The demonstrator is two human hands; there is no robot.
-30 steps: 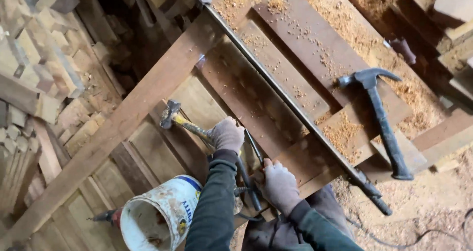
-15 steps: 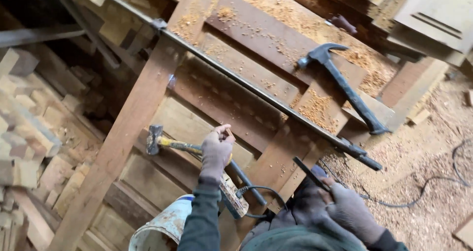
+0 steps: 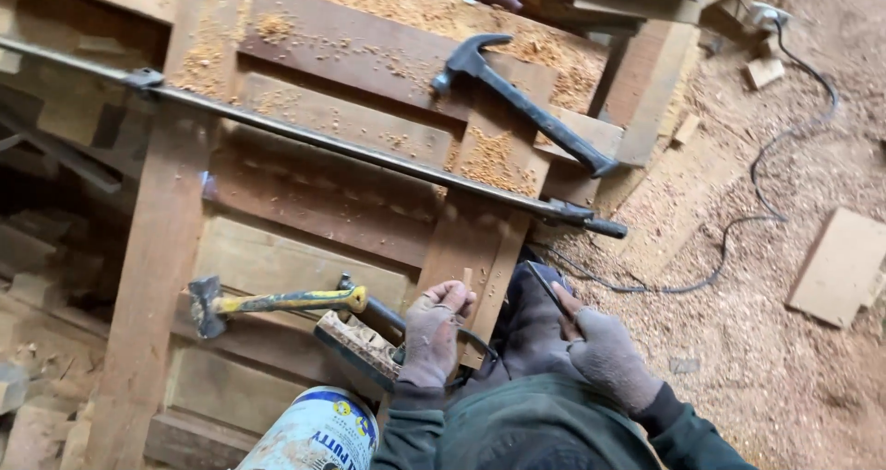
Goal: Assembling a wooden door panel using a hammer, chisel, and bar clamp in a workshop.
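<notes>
Fingers of the left hand (image 3: 432,333) curl loosely over the edge of a wooden frame (image 3: 277,249), gripping nothing else; a yellow-handled hammer (image 3: 268,301) lies just beside them on the frame. Right hand (image 3: 604,355) pinches a thin dark blade (image 3: 546,285) (exact kind unclear).

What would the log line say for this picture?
left hand: on wooden frame, beside yellow-handled hammer | right hand: holding thin dark tool | black claw hammer: lying on frame
</notes>
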